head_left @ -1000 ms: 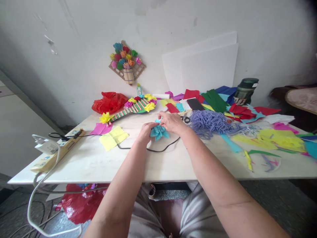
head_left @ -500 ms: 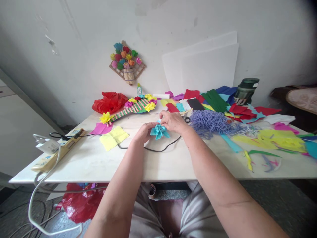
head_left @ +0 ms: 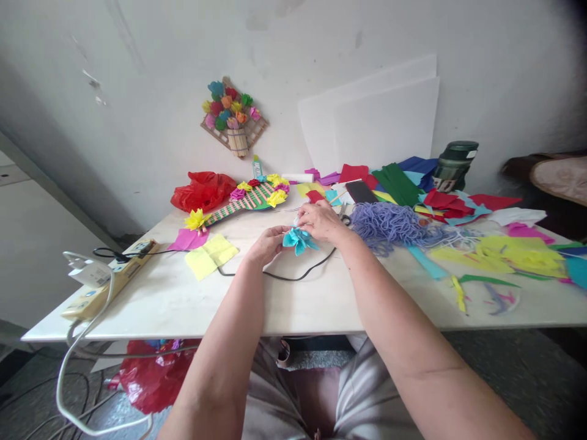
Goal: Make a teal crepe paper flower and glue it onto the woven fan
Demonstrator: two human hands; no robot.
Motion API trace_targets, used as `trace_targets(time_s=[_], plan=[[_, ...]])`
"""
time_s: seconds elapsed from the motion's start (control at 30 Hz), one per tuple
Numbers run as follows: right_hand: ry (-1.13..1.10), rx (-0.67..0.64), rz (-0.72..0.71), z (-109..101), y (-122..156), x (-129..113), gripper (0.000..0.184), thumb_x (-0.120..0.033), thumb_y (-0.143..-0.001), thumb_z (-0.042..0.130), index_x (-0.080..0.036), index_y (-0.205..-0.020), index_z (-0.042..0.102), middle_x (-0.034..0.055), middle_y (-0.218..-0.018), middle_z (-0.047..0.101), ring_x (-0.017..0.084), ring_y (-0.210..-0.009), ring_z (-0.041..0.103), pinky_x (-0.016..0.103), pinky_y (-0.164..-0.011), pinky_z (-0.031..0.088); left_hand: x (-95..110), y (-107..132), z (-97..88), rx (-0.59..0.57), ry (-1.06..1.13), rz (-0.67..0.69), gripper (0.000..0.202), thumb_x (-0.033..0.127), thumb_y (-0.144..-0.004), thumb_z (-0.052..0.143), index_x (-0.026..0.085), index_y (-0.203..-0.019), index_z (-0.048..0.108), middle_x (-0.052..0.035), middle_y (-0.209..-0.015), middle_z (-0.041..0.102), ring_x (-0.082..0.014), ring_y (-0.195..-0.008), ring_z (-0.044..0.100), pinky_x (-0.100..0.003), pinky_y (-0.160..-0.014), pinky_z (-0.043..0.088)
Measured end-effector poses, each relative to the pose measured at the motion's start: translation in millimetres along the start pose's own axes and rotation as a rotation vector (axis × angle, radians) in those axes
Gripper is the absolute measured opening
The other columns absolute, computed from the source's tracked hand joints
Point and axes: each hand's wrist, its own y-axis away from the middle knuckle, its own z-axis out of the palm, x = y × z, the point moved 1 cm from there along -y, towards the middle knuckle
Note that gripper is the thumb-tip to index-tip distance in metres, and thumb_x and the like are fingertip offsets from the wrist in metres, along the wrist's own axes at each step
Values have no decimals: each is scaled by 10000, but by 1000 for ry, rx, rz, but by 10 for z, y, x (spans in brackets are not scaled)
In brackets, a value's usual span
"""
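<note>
A turquoise crepe-paper flower (head_left: 300, 240) with pointed petals is between my two hands above the middle of the table. My left hand (head_left: 270, 243) has its fingers closed on the flower's left side. From the right, my right hand (head_left: 321, 221) pinches the flower's upper part, and its fingers cover part of the petals. A thin wooden stick (head_left: 340, 197) juts out beyond my right hand; its lower end is hidden. Behind my hands lies a green guitar-shaped piece (head_left: 250, 200) with pink strips and yellow, red and purple paper flowers.
Purple yarn (head_left: 389, 223), a phone (head_left: 361, 192) and scissors (head_left: 345, 219) lie to the right among coloured paper. A dark jar (head_left: 455, 165) stands behind. Black cable (head_left: 293, 278) crosses the tabletop from a power strip (head_left: 110, 281). Yellow paper squares (head_left: 211, 255) lie left, near a red bag (head_left: 202, 190).
The flower has turned and shifted slightly to the right between my hands. My right fingers have moved a little, and the wooden stick now points more steeply upward.
</note>
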Motion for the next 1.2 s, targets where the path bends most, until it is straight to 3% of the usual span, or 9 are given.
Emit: trace_targets(time_s=[0.4, 0.53, 0.67, 0.8, 1.03, 1.2], plan=[[32, 74, -40, 2, 9, 0, 198, -213, -833, 556, -200, -910, 738, 72, -1087, 644, 230, -1043, 487, 392, -1007, 226, -5, 1, -11, -53, -82, 67, 365, 250, -561, 803, 131, -893, 709, -81, -873, 700, -175, -787, 643, -307, -778, 504], [58, 222, 15, -19, 14, -7, 264, -222, -828, 535, -188, -1017, 717, 97, -1181, 609, 256, -1085, 473, 406, -1028, 235, -2, -22, -17, 49, -117, 158, 380, 265, -570, 787, 132, -915, 700, -78, -896, 700, -186, -836, 640, -322, -804, 506], [39, 280, 210, 40, 19, 45, 322, -173, -836, 445, -148, -1031, 699, 117, -1119, 625, 242, -1012, 531, 354, -906, 357, 3, -74, -86, 237, -153, 294, 431, 318, -586, 782, 149, -971, 684, -61, -913, 709, -181, -859, 640, -295, -814, 494], [40, 220, 387, 169, 25, 90, 336, -162, -816, 435, -139, -1026, 696, 124, -1074, 642, 238, -975, 563, 326, -838, 409, 6, -112, -124, 330, -185, 356, 471, 318, -603, 770, 152, -1031, 663, -79, -959, 714, -201, -930, 646, -276, -812, 484], [117, -58, 462, 350, 19, 14, 445, -237, -744, 560, -175, -1179, 626, 137, -1155, 604, 283, -1065, 555, 361, -911, 417, -53, -174, -157, 323, -133, 470, 429, 331, -633, 765, 153, -1012, 671, -91, -974, 722, -231, -962, 657, -338, -884, 485], [126, -122, 489, 431, 24, -29, 517, -287, -758, 569, -183, -1264, 566, 160, -1174, 567, 306, -1057, 577, 382, -905, 424, -110, -233, -196, 316, -152, 518, 398, 311, -675, 732, 157, -1036, 663, -97, -1002, 718, -248, -1016, 648, -388, -947, 473]])
